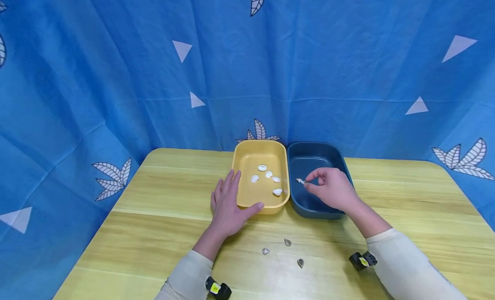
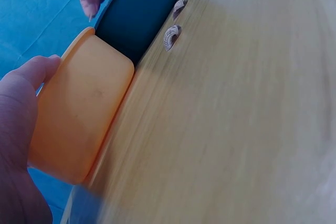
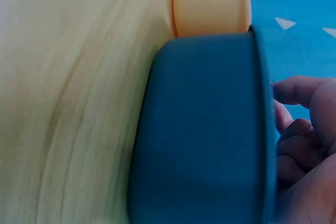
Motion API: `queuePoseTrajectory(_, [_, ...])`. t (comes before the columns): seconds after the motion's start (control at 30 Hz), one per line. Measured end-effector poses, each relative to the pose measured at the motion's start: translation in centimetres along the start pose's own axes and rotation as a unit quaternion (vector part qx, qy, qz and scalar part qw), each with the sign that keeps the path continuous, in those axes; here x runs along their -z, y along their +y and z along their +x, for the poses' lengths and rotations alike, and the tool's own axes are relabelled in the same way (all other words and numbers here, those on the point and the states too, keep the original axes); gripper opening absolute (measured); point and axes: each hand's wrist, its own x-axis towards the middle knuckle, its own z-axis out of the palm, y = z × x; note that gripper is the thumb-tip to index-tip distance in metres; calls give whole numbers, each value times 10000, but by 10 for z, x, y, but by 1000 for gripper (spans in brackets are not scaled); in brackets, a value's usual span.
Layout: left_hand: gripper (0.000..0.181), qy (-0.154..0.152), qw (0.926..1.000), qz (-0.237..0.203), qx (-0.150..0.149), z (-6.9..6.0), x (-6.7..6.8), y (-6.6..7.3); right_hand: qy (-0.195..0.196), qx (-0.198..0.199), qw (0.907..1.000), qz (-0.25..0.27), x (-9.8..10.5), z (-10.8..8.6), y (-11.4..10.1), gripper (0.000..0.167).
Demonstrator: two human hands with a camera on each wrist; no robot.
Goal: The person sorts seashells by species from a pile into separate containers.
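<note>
My left hand rests against the left side and near rim of the yellow bin, fingers fairly straight and thumb over the front edge. Several white seashells lie inside that bin. Above the dark blue bin, my right hand pinches a small seashell between thumb and fingertips. Another small shell shows just left of the pinched one, and whether the two touch I cannot tell. In the right wrist view, the dark blue bin hides what the fingertips hold.
Three small brownish seashells lie apart on the wooden table in front of the bins. The two bins stand side by side near the back edge. A blue curtain hangs behind the table.
</note>
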Motion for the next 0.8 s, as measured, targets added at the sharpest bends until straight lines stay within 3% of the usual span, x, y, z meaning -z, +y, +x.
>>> queuePoseTrajectory(0.37, [107, -69, 10000, 3, 24, 0, 1, 0, -163, -487, 9987, -74, -12, 27, 11, 15])
queuePoseTrajectory(0.8, [107, -99, 9999, 58, 71, 0, 2, 2, -354, -766, 9964, -73, -19, 38, 24, 19])
